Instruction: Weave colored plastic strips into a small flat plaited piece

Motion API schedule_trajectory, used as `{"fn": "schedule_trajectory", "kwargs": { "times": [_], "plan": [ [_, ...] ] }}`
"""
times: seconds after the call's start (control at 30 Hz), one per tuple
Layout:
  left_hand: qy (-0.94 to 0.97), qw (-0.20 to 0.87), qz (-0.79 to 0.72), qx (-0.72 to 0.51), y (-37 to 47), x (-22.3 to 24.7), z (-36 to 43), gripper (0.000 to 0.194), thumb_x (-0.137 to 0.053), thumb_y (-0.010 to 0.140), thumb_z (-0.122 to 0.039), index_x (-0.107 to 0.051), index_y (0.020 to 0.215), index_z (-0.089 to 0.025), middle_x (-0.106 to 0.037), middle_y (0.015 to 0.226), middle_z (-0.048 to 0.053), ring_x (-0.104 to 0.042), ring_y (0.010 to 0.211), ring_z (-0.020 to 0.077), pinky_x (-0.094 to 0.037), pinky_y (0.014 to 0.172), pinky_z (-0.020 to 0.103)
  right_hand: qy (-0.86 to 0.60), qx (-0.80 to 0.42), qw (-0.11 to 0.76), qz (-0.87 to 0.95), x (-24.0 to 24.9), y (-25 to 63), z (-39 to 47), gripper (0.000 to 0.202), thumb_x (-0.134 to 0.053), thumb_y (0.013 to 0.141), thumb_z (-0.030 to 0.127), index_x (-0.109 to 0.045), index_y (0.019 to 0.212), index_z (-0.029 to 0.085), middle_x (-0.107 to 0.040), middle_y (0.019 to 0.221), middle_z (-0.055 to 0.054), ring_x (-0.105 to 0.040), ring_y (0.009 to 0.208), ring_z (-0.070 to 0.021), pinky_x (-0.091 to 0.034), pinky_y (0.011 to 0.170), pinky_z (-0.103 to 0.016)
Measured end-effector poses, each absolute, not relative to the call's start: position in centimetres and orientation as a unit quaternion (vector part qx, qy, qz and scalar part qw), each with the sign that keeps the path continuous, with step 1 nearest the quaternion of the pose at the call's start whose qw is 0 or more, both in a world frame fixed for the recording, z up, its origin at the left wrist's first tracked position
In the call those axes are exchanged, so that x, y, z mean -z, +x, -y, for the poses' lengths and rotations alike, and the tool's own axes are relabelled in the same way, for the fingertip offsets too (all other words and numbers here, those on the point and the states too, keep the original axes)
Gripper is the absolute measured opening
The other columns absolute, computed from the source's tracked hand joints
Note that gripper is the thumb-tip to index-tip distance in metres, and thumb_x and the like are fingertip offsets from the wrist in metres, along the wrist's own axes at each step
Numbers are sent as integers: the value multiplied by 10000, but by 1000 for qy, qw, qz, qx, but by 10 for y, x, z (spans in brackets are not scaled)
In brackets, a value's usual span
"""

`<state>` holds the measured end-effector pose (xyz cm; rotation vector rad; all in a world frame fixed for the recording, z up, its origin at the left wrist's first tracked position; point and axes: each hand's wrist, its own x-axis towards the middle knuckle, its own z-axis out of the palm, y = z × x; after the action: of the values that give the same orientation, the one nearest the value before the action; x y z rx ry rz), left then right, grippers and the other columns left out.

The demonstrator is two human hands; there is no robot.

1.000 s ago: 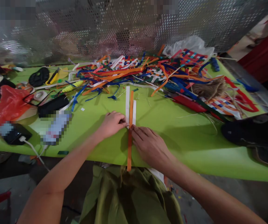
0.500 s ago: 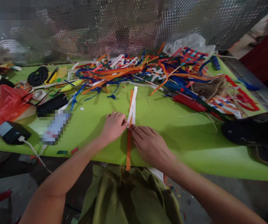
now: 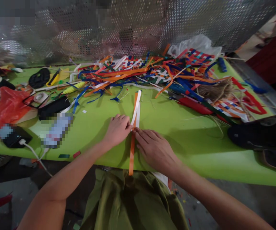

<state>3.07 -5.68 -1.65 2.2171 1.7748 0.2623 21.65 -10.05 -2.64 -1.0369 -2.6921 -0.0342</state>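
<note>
In front of me on the green table, a white strip (image 3: 136, 110) is folded near my fingers, its two ends pointing away from me. An orange strip (image 3: 132, 153) runs lengthwise beneath it, and its near end hangs over the table edge. My left hand (image 3: 119, 128) pinches the fold of the white strip from the left with closed fingertips. From the right, my right hand (image 3: 155, 147) presses its closed fingers on the crossing of both strips. The exact fold under the fingertips is hidden.
A tangle of coloured strips (image 3: 128, 75) with woven pieces lies along the back. To the left are a phone (image 3: 58, 131), a black charger (image 3: 13, 136) with a white cable, and a red plastic bag (image 3: 8, 105). A dark sandal-like object (image 3: 260, 131) lies at right.
Both hands stay nearly in place at the fold. The strips have shifted very slightly, with the orange strip's near end moving a little to the left.
</note>
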Motion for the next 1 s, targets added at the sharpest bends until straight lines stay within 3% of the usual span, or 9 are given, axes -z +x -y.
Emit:
{"fn": "schedule_trajectory", "kwargs": {
  "times": [0.27,0.63,0.83,1.0],
  "plan": [
    [766,159,-616,-97,31,16,56,191,-577,951,-246,-490,784,-217,-651,916,31,-568,958,236,-431,852,399,-354,18,144,924,26,216,100,424,-511,972,185,-591,1377,88,-648,1353,-183,-622,1160,-270,-497,1001,-445],
    [756,175,-621,-110,30,19,57,186,-599,940,-251,-483,798,-217,-659,913,24,-573,951,234,-425,858,407,-362,30,111,925,22,211,98,323,-522,953,163,-668,1231,89,-691,1229,-162,-602,1069,-274,-493,937,-421],
    [746,150,-634,-136,30,22,62,155,-634,929,-252,-494,986,-218,-656,946,32,-590,1009,239,-437,864,398,-354,42,111,928,22,211,98,298,-563,919,138,-674,1191,92,-701,1163,-161,-598,1047,-271,-492,922,-414],
    [769,103,-614,-144,28,22,66,255,-641,939,-283,-518,1154,-222,-634,1185,71,-566,1112,244,-441,910,388,-355,48,98,929,20,210,98,284,-561,923,139,-675,1180,94,-706,1153,-146,-605,1039,-268,-496,937,-411]
  ]
}}
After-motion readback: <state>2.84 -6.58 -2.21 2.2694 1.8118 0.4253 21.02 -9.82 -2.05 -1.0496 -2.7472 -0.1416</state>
